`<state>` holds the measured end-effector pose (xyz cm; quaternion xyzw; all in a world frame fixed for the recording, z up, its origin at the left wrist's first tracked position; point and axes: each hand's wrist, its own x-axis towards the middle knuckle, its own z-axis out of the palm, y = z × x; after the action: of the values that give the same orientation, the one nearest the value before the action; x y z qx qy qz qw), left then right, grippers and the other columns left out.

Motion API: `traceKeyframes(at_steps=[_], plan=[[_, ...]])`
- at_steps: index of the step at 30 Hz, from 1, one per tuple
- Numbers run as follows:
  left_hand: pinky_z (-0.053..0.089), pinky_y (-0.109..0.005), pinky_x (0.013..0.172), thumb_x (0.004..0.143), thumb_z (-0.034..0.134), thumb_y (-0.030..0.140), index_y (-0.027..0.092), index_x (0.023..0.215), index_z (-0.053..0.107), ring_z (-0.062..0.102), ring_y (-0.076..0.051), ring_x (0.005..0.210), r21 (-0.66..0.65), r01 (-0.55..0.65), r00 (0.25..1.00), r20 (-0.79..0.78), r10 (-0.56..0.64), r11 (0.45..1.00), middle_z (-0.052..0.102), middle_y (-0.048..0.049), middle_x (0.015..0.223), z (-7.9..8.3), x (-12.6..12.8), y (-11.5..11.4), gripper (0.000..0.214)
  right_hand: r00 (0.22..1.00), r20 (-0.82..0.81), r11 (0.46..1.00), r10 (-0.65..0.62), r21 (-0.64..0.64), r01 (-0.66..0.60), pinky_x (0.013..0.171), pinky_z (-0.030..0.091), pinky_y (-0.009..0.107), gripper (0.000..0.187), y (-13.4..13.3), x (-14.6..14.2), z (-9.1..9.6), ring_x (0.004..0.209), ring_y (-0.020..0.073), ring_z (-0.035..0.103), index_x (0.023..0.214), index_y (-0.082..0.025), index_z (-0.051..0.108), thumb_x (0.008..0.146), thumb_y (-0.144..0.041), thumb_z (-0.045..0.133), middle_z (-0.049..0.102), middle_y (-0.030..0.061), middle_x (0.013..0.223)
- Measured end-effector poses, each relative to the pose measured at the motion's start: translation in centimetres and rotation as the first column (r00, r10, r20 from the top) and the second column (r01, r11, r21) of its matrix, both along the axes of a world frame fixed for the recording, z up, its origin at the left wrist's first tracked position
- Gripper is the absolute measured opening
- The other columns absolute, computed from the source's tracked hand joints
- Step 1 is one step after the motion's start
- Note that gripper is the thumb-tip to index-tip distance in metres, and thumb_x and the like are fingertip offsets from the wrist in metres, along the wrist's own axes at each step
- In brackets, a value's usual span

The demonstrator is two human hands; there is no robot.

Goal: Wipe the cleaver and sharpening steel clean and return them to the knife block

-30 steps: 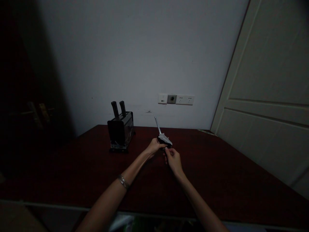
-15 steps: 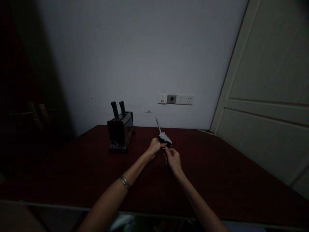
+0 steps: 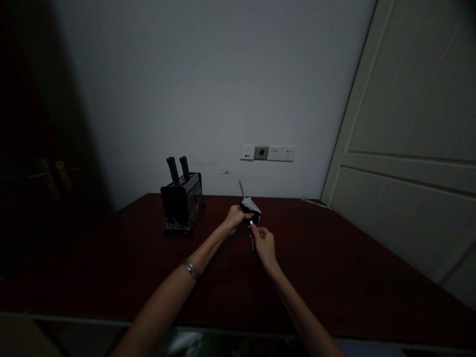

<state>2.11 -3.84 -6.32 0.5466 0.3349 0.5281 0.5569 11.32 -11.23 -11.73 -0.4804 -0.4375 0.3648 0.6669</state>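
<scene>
My left hand (image 3: 235,217) is closed around a pale cloth (image 3: 250,204) wrapped round a slim metal blade (image 3: 241,189). The blade's tip points up and away, toward the wall. Just below, my right hand (image 3: 262,244) is closed on the blade's dark lower end, where a small pale spot shows at the fingertips. Both hands hover above the dark red table (image 3: 334,267), near its middle. There is a bracelet on my left wrist (image 3: 191,268).
A dark knife block (image 3: 180,204) with two black handles stands on the table left of my hands, near the wall. Wall sockets (image 3: 267,152) sit above the table's back edge. A pale door (image 3: 409,148) is on the right, and the left side is in deep shadow.
Less of the blade shows above the cloth than a second ago. My right hand has drawn slightly back from my left. The view has shifted a little.
</scene>
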Motion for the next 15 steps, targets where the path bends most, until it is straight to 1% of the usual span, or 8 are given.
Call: traceKeyframes(at_steps=[8,11,15], plan=[[0.043,-0.025,0.061,0.05,0.07,0.009,0.008,0.066,0.066,0.058,-0.014,0.059,0.027,-0.008,1.0,-0.028,0.009,1.0,0.065,-0.0053,0.067,1.5,-0.9,2.6,0.017,0.999,-0.019,0.999,0.031,-0.01,-0.031,0.031,0.032,0.018,0.039,-0.1,-0.2,0.0,0.035,0.0072,0.044,0.067,-0.016,0.053,0.067,-0.054,0.06,0.052,-0.0032,0.05],[0.043,-0.026,0.061,0.05,0.07,0.008,0.008,0.065,0.066,0.059,-0.015,0.059,0.025,-0.014,0.999,-0.046,0.015,1.0,0.065,-0.0063,0.066,2.2,-1.1,4.0,0.016,0.998,-0.03,0.999,0.046,-0.01,-0.046,0.031,0.032,0.018,0.038,-0.1,-0.2,0.1,0.034,0.0068,0.043,0.067,-0.016,0.052,0.067,-0.053,0.06,0.052,-0.0037,0.05],[0.043,-0.025,0.06,0.048,0.07,0.006,0.008,0.06,0.064,0.058,-0.014,0.057,0.016,-0.058,0.996,-0.067,0.059,0.998,0.063,-0.005,0.06,3.1,-1.3,6.1,0.014,0.998,-0.036,0.998,0.056,-0.018,-0.057,0.031,0.033,0.018,0.037,-0.2,-0.2,0.2,0.035,0.0071,0.044,0.068,-0.015,0.052,0.068,-0.052,0.06,0.052,-0.003,0.051]])
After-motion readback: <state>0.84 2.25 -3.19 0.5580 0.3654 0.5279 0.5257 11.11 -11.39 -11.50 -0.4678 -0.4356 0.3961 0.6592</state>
